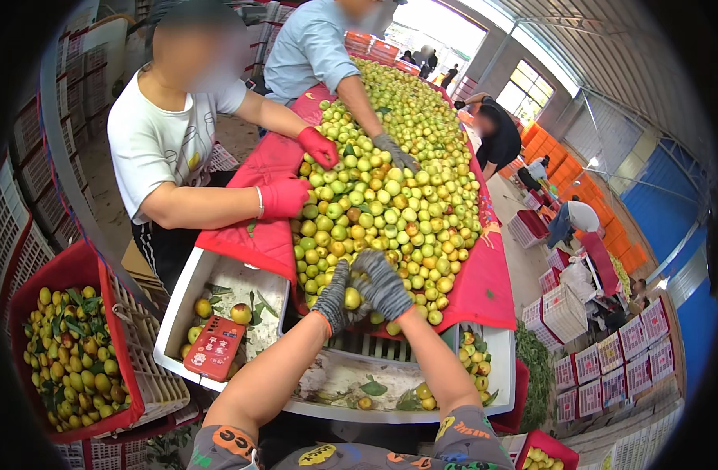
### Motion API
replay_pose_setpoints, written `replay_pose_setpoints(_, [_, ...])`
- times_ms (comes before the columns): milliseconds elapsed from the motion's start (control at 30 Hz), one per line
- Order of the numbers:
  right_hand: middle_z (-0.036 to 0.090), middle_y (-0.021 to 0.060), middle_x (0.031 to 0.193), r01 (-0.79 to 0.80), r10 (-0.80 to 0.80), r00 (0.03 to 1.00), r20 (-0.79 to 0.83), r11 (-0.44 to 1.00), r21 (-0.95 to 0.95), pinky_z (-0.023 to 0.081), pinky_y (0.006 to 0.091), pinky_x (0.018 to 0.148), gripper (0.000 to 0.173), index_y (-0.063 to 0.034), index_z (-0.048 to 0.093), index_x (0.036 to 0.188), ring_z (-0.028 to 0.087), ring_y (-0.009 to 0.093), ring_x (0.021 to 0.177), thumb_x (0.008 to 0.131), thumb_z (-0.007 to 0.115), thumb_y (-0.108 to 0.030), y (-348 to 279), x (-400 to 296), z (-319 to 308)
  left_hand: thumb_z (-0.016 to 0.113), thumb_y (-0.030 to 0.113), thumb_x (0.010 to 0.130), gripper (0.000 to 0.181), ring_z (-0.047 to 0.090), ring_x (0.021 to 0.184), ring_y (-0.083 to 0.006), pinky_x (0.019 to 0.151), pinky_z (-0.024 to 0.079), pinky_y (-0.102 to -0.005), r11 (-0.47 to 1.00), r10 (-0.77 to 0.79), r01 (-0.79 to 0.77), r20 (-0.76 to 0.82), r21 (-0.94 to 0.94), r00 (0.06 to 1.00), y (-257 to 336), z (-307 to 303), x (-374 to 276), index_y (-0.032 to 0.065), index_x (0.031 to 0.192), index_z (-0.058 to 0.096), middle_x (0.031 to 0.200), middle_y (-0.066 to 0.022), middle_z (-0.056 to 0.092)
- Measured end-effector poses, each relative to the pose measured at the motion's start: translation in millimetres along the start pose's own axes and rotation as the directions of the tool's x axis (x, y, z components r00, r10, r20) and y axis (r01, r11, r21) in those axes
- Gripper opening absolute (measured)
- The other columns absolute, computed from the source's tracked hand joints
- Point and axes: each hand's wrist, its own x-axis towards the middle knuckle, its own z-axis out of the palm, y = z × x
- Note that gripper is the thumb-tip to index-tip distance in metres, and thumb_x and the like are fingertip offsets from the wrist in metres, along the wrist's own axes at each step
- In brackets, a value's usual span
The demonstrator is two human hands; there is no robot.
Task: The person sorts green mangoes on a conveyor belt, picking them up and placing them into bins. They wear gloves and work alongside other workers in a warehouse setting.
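Observation:
Both my hands wear grey striped knit gloves and meet at the near edge of a large heap of green and yellow jujubes (388, 217). My left hand (334, 302) has its fingers against a yellowish jujube (352, 298) between the two hands. My right hand (382, 285) is bent over the near fruit, its fingertips hidden, so its hold cannot be told. The heap lies on a red padded cloth (482, 282) over a sorting table with a white rim (359, 414). Slats show just below my hands.
A co-worker in red gloves (285, 197) and another in a grey glove (396, 151) reach into the heap from the left. A red phone case (215, 348) lies in the left tray. A lined crate of jujubes (137, 376) stands at lower left, stacked crates (614, 352) at right.

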Motion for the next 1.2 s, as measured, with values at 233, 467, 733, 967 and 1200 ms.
replay_pose_setpoints(233, [0.060, 0.0114, 0.115, -0.171, 0.318, 0.948, 0.031, 0.421, 0.891, 0.047, 0.0330, 0.090, 0.027, -0.0019, 0.057, 0.113, 0.060, 0.024, 0.100, 0.090, 0.054, -0.017, 8.6, -29.7, -5.6, 0.059, 0.037, 0.088, 0.028, 0.062, 0.073, -0.0164, 0.056, 0.053, -0.0289, 0.998, 0.039, -0.044, 0.113, 0.037, 0.993, -3.9, -3.9, -3.0, 0.0173, 0.107, 0.057, 0.091, -0.0024, 0.063])
replay_pose_setpoints(467, [0.048, 0.0183, 0.126, -0.299, 0.344, 0.938, 0.053, 0.874, -0.383, 0.040, 0.0386, 0.099, 0.042, -0.0096, 0.055, 0.118, 0.049, 0.033, 0.115, 0.078, 0.048, 0.001, 104.6, -18.5, 3.8, 0.060, 0.023, 0.088, 0.025, 0.061, 0.068, -0.0184, 0.053, 0.052, -0.0289, 0.989, 0.089, -0.103, 0.128, 0.109, 0.988, -9.1, 0.5, -0.4, 0.0156, 0.111, 0.053, 0.089, -0.0067, 0.061])
replay_pose_setpoints(733, [0.056, 0.0185, 0.094, -0.422, 0.447, 0.842, -0.303, 0.894, 0.148, 0.048, 0.0394, 0.079, 0.025, -0.0041, 0.056, 0.099, 0.057, 0.033, 0.084, 0.075, 0.061, -0.004, 94.5, -4.3, -0.8, 0.058, 0.023, 0.089, 0.018, 0.061, 0.068, -0.0185, 0.055, 0.054, -0.0329, 0.993, 0.096, -0.104, 0.113, 0.058, 0.989, -16.6, -11.4, 8.8, 0.0135, 0.104, 0.055, 0.087, -0.0069, 0.061])
replay_pose_setpoints(967, [0.062, 0.0123, 0.093, 0.212, -0.154, 0.958, 0.242, 0.948, -0.236, 0.049, 0.0403, 0.079, 0.024, -0.0085, 0.062, 0.102, 0.060, 0.032, 0.087, 0.081, 0.051, -0.012, 6.1, 73.8, 30.5, 0.052, 0.021, 0.091, 0.015, 0.059, 0.067, -0.0179, 0.053, 0.052, -0.0310, 0.992, 0.123, -0.123, -0.013, 0.036, 0.992, -16.6, -6.5, 4.3, 0.0120, 0.103, 0.054, 0.088, -0.0062, 0.060])
replay_pose_setpoints(1200, [0.065, 0.0162, 0.099, -0.017, 0.273, 0.881, 0.386, 0.835, -0.550, 0.050, 0.0468, 0.076, 0.033, -0.0090, 0.053, 0.118, 0.063, 0.032, 0.088, 0.088, 0.045, -0.019, 8.1, 109.7, 97.3, 0.052, 0.022, 0.089, 0.017, 0.058, 0.066, -0.0193, 0.051, 0.051, -0.0329, 0.995, 0.082, -0.093, -0.190, -0.047, 0.978, -4.1, 1.0, -11.0, 0.0084, 0.100, 0.054, 0.082, -0.0072, 0.060])
